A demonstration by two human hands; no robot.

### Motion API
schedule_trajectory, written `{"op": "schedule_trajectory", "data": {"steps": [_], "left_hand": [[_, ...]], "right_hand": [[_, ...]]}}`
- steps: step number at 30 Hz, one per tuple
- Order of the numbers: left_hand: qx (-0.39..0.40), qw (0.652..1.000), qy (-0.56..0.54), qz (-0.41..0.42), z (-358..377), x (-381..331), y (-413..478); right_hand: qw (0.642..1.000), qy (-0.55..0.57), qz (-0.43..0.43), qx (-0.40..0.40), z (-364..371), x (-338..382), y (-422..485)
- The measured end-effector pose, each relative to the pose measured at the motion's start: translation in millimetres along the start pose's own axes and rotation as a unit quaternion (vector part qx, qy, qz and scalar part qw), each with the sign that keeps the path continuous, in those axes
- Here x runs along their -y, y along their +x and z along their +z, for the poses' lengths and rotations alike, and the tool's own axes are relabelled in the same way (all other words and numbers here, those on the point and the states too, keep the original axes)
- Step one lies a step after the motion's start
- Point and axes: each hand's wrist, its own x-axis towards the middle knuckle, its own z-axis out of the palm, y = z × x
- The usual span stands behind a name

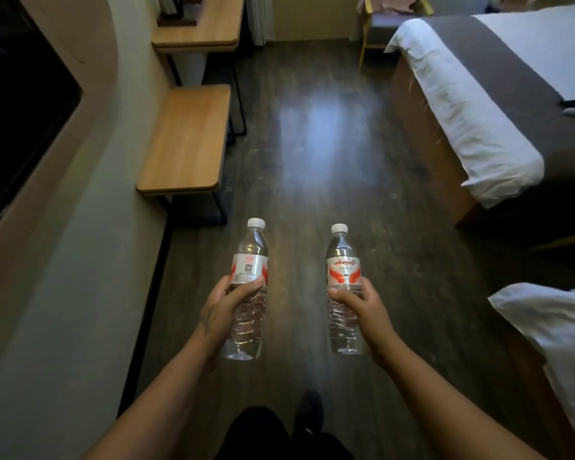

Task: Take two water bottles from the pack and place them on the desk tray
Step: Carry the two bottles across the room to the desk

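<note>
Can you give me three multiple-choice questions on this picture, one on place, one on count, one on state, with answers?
1. Where is the bed?
A. on the person's right
B. on the person's left
C. behind the desk

2. How many bottles are held?
A. one
B. two
C. three

3. The bottles are
A. uncapped
B. lying on the floor
C. capped and upright

Answers: 1 A, it fills the right side. 2 B, left hand holds the left bottle, right hand the right bottle. 3 C, white caps on top.
</note>
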Motion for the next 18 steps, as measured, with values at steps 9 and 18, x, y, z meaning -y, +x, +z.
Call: {"op": "schedule_trajectory", "data": {"steps": [9, 18], "left_hand": [[0.007, 1.000, -0.018, 0.002, 43.5, -128.8, 221.9], [0.038, 0.999, 0.001, -0.010, 74.9, -277.9, 475.1]], "right_hand": [[1.000, 0.001, -0.007, -0.002, 14.8, 117.1, 239.6], [0.999, -0.016, 0.002, -0.048, 26.9, 231.4, 480.7]]}}
